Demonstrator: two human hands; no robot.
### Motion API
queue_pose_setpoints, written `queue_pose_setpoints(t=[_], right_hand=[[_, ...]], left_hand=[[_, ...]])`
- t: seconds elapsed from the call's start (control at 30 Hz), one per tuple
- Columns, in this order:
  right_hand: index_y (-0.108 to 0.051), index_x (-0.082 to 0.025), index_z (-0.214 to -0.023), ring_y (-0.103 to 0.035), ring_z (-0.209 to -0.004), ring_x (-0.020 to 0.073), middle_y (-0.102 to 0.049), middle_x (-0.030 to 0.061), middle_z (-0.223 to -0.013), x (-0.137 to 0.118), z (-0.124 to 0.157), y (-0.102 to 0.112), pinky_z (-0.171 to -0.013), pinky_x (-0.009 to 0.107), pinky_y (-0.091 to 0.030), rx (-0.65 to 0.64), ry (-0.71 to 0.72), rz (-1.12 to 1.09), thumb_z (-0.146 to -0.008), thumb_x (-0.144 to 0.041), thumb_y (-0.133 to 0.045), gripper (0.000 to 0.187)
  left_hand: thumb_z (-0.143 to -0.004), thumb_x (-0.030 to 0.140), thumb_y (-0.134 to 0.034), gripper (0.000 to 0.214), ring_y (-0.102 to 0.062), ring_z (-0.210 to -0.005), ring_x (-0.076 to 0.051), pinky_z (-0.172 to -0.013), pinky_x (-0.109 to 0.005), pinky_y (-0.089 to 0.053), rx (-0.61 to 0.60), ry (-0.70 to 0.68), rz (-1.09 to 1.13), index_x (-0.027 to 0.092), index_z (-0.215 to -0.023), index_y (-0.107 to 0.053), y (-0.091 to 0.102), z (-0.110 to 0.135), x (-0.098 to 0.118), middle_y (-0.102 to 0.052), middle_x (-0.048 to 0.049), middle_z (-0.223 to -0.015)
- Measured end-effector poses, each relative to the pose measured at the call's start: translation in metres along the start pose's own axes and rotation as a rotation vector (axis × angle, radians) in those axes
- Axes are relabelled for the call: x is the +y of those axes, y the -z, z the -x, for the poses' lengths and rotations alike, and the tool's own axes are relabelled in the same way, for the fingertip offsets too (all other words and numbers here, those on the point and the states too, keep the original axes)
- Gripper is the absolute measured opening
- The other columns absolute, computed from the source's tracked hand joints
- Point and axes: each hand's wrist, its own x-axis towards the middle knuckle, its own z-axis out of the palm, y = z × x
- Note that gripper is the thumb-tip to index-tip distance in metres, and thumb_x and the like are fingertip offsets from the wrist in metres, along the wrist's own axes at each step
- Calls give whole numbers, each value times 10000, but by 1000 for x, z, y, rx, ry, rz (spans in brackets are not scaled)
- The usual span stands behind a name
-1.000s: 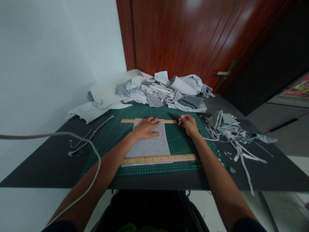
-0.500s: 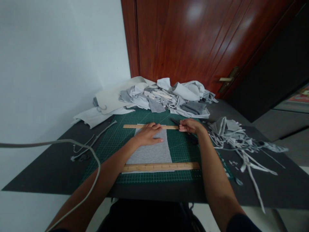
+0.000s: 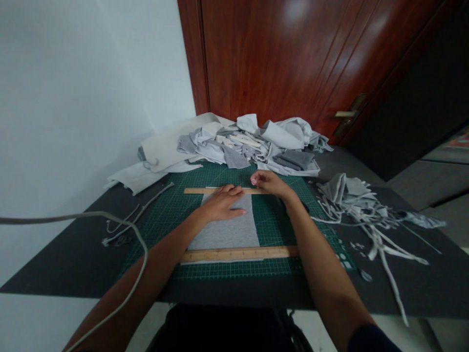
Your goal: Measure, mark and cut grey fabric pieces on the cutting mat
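My left hand (image 3: 224, 201) lies with fingers spread over a grey piece of fabric (image 3: 225, 233) and the far wooden ruler (image 3: 193, 191), pressing on both. Just right of it, my right hand (image 3: 269, 183) is raised by the ruler's far edge, with thumb and fingertips pinched together. Something small and pale shows at those fingertips, too small to name. A second wooden ruler (image 3: 240, 253) crosses the near end of the fabric. Dark scissors (image 3: 303, 207) lie partly hidden behind my right forearm.
Beneath everything is a green cutting mat (image 3: 164, 215) on a dark table (image 3: 84, 254). Heaped grey and white fabric (image 3: 234, 144) lines the back. Scraps and strips (image 3: 351, 195) lie at right, a cord (image 3: 154, 198) at left. A pale cable (image 3: 142, 244) loops across the left foreground.
My right hand has moved left and slightly away from me, from the scissors to the ruler's far edge. The left hand stays on the ruler and fabric. The view has shifted slightly.
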Motion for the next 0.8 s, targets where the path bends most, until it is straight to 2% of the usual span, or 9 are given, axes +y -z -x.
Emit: queue_pose_setpoints(t=[0.23, 0.57, 0.7, 0.8], right_hand=[[-610, -202, -829, -538, -640, 162, -603, -20, -681, 18, -4, -6, -604, 270, -393, -25, 8, 100, -778, -323, -660, 140], [-648, -188, -841, -545, -691, 163, -641, -4, -739, 18, -3, -9, -654, 268, -388, -22, 27, 232, -804, -259, -632, 82], [-664, -182, -898, -576, -722, 166, -671, 11, -792, 18, -4, -10, -672, 263, -410, -16, 26, 262, -827, -263, -631, 112], [-676, -175, -864, -563, -693, 166, -663, 13, -757, 15, -3, -10, -666, 267, -398, -19, 34, 292, -831, -254, -631, 97]], left_hand=[[-983, 612, -538, 622, -451, -1327, -309, -1122, -428, -377, -22, 9, 16, 209, -1456, -532, 2, -3, 3, -521, -91, -1501], [-987, 618, -506, 630, -432, -1340, -321, -1123, -448, -365, -22, 8, 30, 246, -1496, -487, 2, -3, 3, -502, -88, -1513], [-980, 618, -526, 637, -438, -1337, -318, -1119, -431, -370, -25, 9, 22, 228, -1483, -502, 2, -3, 3, -508, -90, -1502], [-982, 620, -525, 633, -447, -1330, -307, -1127, -416, -370, -16, 11, 19, 221, -1473, -513, 1, -3, 2, -515, -83, -1503]])
